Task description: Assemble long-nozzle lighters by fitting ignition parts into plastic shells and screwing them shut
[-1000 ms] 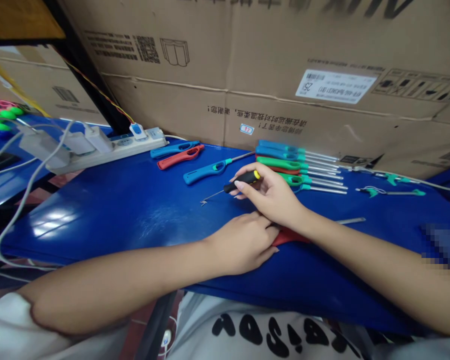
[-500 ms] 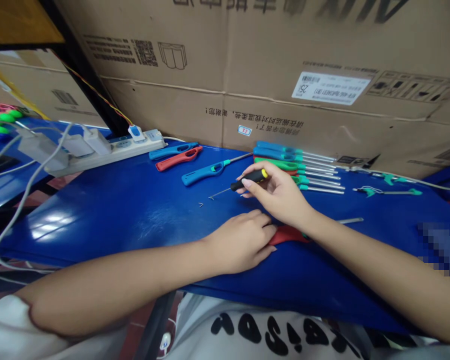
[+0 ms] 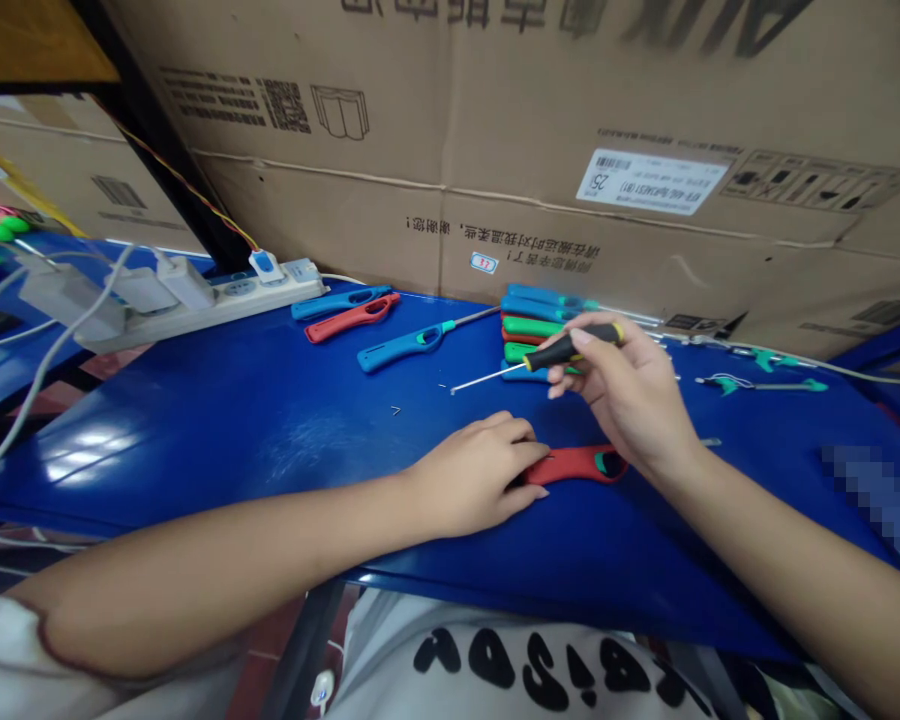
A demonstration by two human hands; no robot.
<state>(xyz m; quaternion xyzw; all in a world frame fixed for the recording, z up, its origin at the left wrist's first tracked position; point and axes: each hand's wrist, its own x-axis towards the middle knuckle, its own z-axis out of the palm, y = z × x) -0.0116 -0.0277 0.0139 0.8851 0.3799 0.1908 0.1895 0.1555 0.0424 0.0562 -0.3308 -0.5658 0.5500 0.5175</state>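
Observation:
My right hand [image 3: 630,390] grips a black and yellow screwdriver [image 3: 570,348], its thin shaft pointing left and down, with a tiny piece at its tip. Under my left hand [image 3: 476,475] is the end of a red lighter [image 3: 577,464], held against the blue table between thumb and fingers. Its metal tube passes behind my right wrist. Small screws [image 3: 395,410] lie on the table left of the screwdriver tip. Behind my right hand a stack of blue, green and red lighters [image 3: 532,326] is partly covered.
A blue lighter [image 3: 397,350], a red one [image 3: 352,317] and another blue one [image 3: 337,301] lie at the back. A power strip [image 3: 225,300] with chargers stands left. Green-ended metal parts [image 3: 772,385] lie right. A cardboard box [image 3: 390,180] walls the blue table [image 3: 217,430].
My right hand has moved right with the screwdriver, whose tip is now farther right and lifted from where it was. More of the red lighter shows. My left hand has barely moved.

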